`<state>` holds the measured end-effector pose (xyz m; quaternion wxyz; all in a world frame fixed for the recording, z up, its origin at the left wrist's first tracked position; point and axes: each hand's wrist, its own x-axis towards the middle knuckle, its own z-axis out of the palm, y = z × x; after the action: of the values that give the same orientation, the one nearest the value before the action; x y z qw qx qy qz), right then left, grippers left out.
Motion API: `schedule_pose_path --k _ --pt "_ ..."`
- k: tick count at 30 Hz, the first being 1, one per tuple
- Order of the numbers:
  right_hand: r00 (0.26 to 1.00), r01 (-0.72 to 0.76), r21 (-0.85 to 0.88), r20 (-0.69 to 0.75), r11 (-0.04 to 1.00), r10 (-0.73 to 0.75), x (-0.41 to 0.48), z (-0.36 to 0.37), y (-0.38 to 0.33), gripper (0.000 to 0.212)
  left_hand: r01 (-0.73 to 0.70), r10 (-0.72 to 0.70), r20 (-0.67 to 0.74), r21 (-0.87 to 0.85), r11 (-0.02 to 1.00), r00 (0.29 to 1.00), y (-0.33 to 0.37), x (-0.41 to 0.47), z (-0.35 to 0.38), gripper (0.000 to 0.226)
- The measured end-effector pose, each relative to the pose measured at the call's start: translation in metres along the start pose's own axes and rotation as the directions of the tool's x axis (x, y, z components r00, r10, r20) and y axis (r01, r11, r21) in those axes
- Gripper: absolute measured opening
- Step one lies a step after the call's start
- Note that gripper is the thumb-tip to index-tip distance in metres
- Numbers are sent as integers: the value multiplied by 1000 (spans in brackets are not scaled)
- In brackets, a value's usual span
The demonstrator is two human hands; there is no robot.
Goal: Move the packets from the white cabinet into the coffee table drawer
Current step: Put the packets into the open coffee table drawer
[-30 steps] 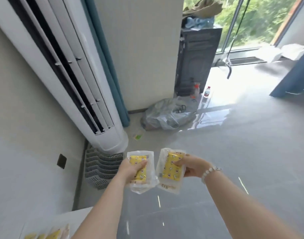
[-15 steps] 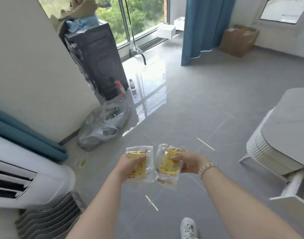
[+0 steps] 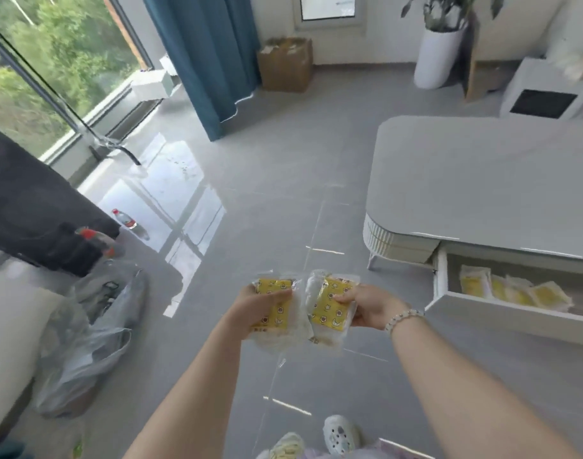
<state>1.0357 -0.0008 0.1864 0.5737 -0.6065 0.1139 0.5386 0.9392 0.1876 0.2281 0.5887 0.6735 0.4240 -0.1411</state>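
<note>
I hold two clear packets with yellow printed contents side by side over the grey floor. My left hand (image 3: 250, 304) grips the left packet (image 3: 276, 314); my right hand (image 3: 368, 308), with a bead bracelet on the wrist, grips the right packet (image 3: 329, 309). To the right stands the white coffee table (image 3: 475, 180) with its drawer (image 3: 502, 308) pulled open. Several similar yellow packets (image 3: 512, 288) lie inside the drawer. The white cabinet is out of view.
A clear plastic bag (image 3: 88, 346) and bottles (image 3: 126, 220) lie on the floor at left beside a black appliance (image 3: 31, 213). A blue curtain (image 3: 210, 58), cardboard box (image 3: 285, 64) and white planter (image 3: 435, 58) stand at the back. My shoes (image 3: 339, 435) show below.
My view has swung right, away from the standing air conditioner, bringing the coffee table and its open drawer into sight. Both hands keep their packets held in front of me.
</note>
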Motion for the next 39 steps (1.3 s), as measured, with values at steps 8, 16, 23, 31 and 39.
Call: schedule_pose_path --k 8,16,23,31,39 --pt "986 57 246 -166 968 -16 -21 -83 14 9 -67 20 192 241 968 981 59 43 88 39" --pt "950 112 411 -311 905 23 -24 -149 4 9 -181 26 333 444 878 942 121 90 172 55" --pt "914 180 535 -402 825 61 -24 -208 -23 12 -275 6 495 473 837 869 177 120 246 20" --pt "882 284 670 -463 686 87 -29 -264 -35 18 -373 -16 570 558 741 821 227 146 324 20" --pt "842 329 730 -514 599 165 -55 -324 -4 13 -431 -101 638 620 655 763 227 132 410 28"
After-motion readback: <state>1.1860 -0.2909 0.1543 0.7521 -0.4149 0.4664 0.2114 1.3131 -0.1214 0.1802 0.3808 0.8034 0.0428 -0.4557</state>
